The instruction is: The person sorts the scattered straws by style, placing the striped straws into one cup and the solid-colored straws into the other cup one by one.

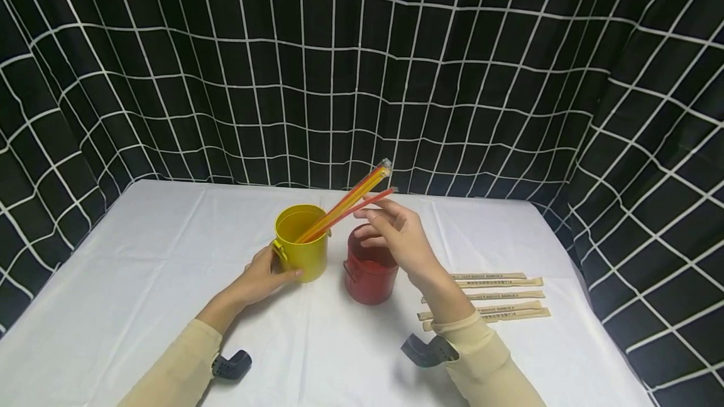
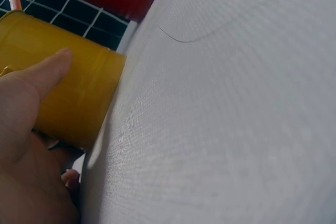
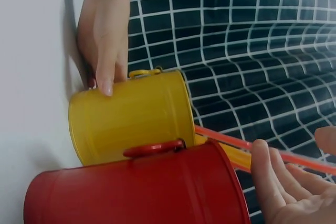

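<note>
1 cylindrical yellow metal bucket (image 1: 311, 261), gripped in the left hand (image 1: 260, 281), holds slender red and yellow plastic straws (image 1: 344, 208), which could spill or tip it if the right hand (image 1: 398, 234), fingers parted near them, no pinch visible, drags sideways.

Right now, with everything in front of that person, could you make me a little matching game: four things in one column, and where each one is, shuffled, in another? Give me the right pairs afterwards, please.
Things
1. Yellow bucket
2. Red bucket
3. Red and yellow sticks
4. Paper packets

Places
A. Lying flat on the white cloth, on the right side
B. Leaning out of a bucket's mouth
C. Held by the left hand
D. Standing between the other bucket and the flat packets

Right pairs: 1-C, 2-D, 3-B, 4-A
</note>
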Tool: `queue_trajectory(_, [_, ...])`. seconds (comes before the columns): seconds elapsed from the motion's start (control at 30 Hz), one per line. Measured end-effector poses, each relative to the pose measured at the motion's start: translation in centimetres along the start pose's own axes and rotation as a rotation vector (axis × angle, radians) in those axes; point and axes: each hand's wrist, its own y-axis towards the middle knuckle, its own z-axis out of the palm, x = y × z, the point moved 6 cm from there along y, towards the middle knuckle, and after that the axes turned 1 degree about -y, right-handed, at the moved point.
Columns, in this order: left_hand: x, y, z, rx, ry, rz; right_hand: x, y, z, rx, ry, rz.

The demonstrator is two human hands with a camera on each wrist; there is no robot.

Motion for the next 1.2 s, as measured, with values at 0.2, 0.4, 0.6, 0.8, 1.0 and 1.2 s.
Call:
queue_trajectory(0.2, [0.1,0.0,0.0,0.009,0.0,-0.007,-0.3,0.2,-1.0,-0.01,-0.01,0.002])
queue_trajectory(0.4, [0.4,0.2,0.1,0.034,-0.024,0.038,-0.1,0.2,-1.9,-0.002,-0.033,-0.025])
queue_trajectory(0.6, [0.8,0.2,-0.3,0.091,-0.076,0.05,0.1,0.1,-2.8,-0.014,-0.083,-0.036])
queue_trajectory(0.8, [1.1,0.0,-0.8,0.12,-0.084,-0.023,0.3,0.2,-3.6,-0.052,-0.114,-0.047])
queue_trajectory(1.0, [0.5,-0.1,-1.6,0.113,-0.094,0.004,0.4,0.2,-4.8,-0.077,-0.119,-0.065])
queue_trajectory(1.2, [-0.2,-0.4,-2.9,0.152,-0.118,0.045,0.6,0.1,-5.9,-0.109,-0.131,-0.096])
